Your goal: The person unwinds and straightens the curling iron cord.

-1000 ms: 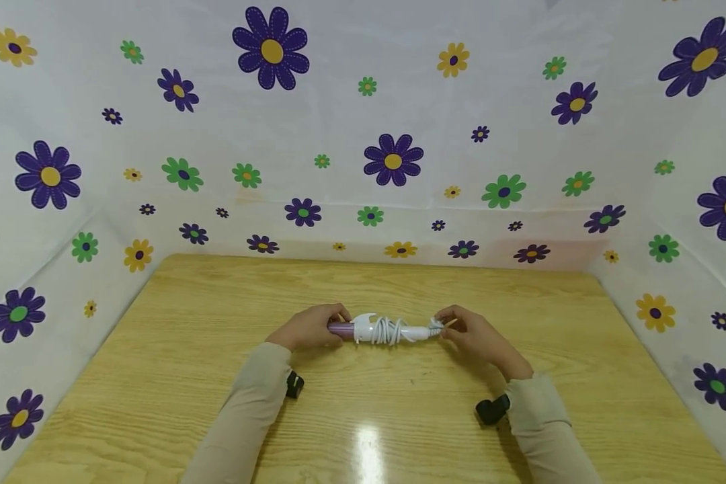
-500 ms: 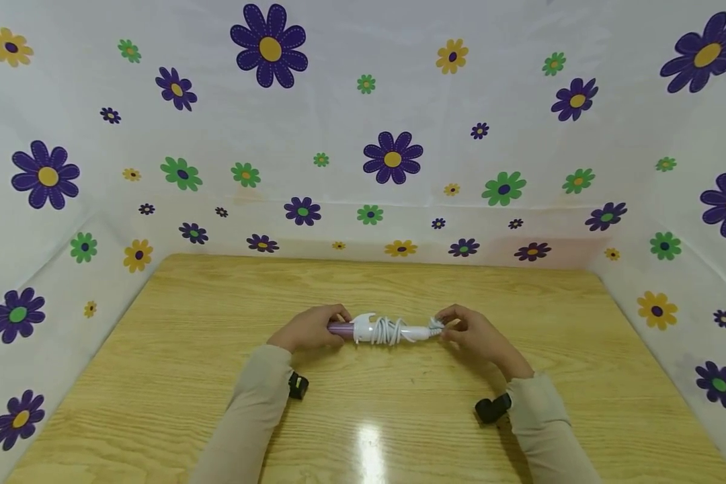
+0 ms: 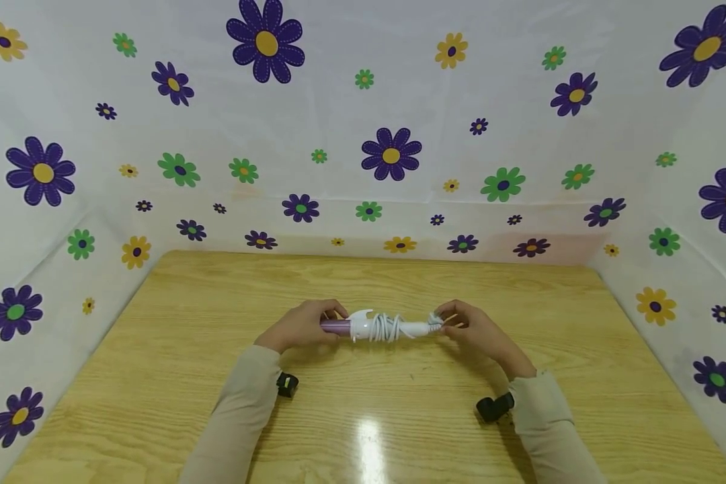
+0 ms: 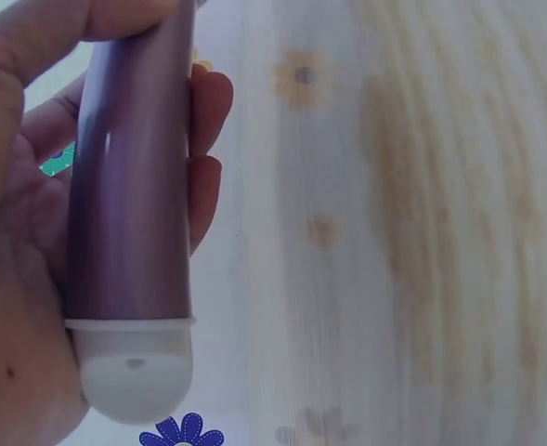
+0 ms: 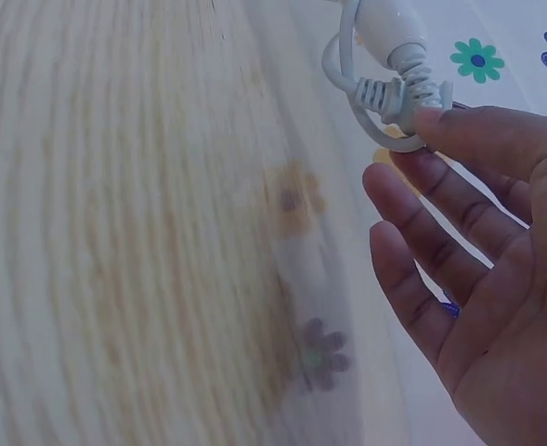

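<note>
One long wand of purple and white plastic (image 3: 359, 329) is held level near the centre of the view; I cannot tell whether it touches the wood below. One pale, thin cord (image 3: 385, 328) is wound in several loops around its white part. At nine o'clock of the wand, the left hand (image 3: 302, 325) is clamped on the purple barrel, which ends in one rounded white cap (image 4: 136, 376). At three o'clock, the right hand (image 3: 473, 331) pinches the cord by thumb and fingertip, where two ribbed sleeves (image 5: 420, 80) meet (the other fingers stay apart from it). Two black wrist devices (image 3: 495, 408) sit at four and eight o'clock, beside two beige cuffs (image 3: 541, 403). Beneath is one wood-grain table (image 3: 411, 410); at twelve o'clock rises white flower-printed cloth (image 3: 426, 101).
</note>
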Available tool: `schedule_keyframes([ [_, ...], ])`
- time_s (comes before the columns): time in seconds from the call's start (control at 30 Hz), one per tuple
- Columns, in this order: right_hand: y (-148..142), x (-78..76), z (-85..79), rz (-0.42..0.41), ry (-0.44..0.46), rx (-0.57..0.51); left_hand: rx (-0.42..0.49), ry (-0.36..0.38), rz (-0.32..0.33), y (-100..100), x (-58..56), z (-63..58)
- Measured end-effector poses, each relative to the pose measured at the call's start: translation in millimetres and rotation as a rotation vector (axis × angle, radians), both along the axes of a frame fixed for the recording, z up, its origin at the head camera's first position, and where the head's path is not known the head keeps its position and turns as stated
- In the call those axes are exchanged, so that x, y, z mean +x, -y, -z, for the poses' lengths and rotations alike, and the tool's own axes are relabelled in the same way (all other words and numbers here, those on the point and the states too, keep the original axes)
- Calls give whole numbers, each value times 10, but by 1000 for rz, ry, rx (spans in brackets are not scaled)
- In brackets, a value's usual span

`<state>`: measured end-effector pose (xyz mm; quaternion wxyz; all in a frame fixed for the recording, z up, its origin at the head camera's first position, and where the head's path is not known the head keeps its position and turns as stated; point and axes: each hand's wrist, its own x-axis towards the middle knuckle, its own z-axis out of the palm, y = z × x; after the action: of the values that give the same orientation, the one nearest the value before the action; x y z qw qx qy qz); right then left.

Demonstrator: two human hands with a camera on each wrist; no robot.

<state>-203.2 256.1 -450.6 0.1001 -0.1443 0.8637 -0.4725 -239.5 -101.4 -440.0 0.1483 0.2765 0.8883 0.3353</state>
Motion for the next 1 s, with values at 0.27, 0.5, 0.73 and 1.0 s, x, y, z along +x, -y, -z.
schedule_keyframes([
  [0.27,3,49,-76,-12,-6,-39,93,0,11,53,9,-2],
  [0.5,-7,96,-70,-20,-7,-30,99,13,14,61,23,5],
  [0.73,-15,114,-66,-42,-36,-2,87,-19,7,67,52,-28],
  [1.0,9,150,-87,-72,-52,7,80,-9,-37,67,97,-55],
])
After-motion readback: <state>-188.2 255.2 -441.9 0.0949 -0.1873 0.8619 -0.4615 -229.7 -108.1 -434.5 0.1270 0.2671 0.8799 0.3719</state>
